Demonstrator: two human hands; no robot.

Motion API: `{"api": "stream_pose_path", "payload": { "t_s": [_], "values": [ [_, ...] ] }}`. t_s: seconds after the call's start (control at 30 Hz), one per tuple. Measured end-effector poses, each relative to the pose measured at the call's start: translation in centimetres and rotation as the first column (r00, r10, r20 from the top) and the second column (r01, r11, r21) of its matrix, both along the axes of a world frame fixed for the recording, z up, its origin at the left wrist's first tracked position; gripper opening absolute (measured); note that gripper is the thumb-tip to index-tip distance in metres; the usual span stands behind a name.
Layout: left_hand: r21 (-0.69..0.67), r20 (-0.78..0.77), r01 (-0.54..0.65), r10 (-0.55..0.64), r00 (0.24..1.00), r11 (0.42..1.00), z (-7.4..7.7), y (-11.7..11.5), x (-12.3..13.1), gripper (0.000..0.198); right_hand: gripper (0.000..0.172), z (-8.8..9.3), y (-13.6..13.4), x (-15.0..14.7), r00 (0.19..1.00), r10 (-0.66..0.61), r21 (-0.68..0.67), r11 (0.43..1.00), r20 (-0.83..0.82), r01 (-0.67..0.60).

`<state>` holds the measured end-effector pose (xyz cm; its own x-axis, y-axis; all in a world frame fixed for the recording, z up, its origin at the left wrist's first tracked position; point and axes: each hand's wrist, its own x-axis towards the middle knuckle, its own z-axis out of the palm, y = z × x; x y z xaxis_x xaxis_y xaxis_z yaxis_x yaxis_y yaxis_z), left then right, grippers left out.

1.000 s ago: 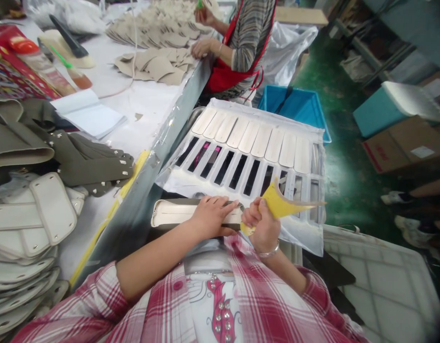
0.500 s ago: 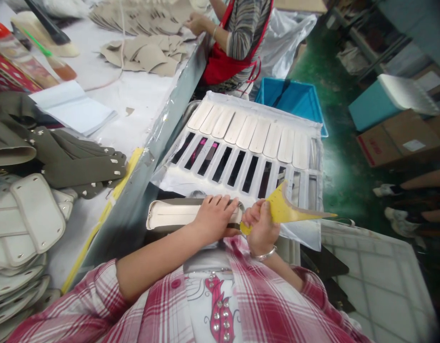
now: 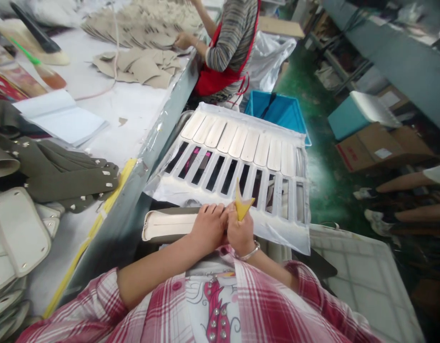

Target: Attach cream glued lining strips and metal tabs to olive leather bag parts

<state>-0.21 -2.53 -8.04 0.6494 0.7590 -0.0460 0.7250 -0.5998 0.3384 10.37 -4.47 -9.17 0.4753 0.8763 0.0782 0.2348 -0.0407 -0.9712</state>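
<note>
Left hand [image 3: 209,227] closed around end of cream-lined bag strap [image 3: 166,226]; right hand [image 3: 242,234] tightly pinching folded yellow flexible sheet [image 3: 243,205], just beside strap, both in front of slotted white rack [image 3: 191,188]

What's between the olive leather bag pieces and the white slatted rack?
In the head view, a silvery foil-covered table edge with a yellow tape strip running along it.

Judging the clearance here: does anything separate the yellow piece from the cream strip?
Yes: the left hand lies over the cream strip, between it and the yellow piece in the right hand.
</note>
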Motion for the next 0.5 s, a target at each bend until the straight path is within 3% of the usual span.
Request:
{"api": "stream_pose_path", "payload": {
  "t_s": [0.1,0.2,0.3,0.5],
  "values": [
    [-0.02,-0.02,0.01,-0.011,1.0,1.0,0.4,-0.2,-0.3,0.072,0.019,0.7,0.0,0.6,0.946,0.029,-0.032,0.999,-0.323,-0.041],
    [-0.035,-0.044,0.025,-0.026,0.999,0.999,0.5,-0.6,-0.6,0.087,0.025,1.8,-0.5,2.2,0.749,0.012,0.018,1.0,-0.663,0.0],
    [-0.029,-0.051,0.023,-0.025,0.998,0.999,0.5,-0.9,-0.5,0.093,0.024,2.5,-1.1,3.6,0.695,-0.015,0.113,0.984,-0.719,0.138],
    [-0.132,-0.101,0.028,-0.041,0.994,0.991,1.0,0.2,0.3,0.07,0.03,1.3,-0.5,3.2,0.676,-0.022,0.103,0.984,-0.737,0.145]
  ]
}}
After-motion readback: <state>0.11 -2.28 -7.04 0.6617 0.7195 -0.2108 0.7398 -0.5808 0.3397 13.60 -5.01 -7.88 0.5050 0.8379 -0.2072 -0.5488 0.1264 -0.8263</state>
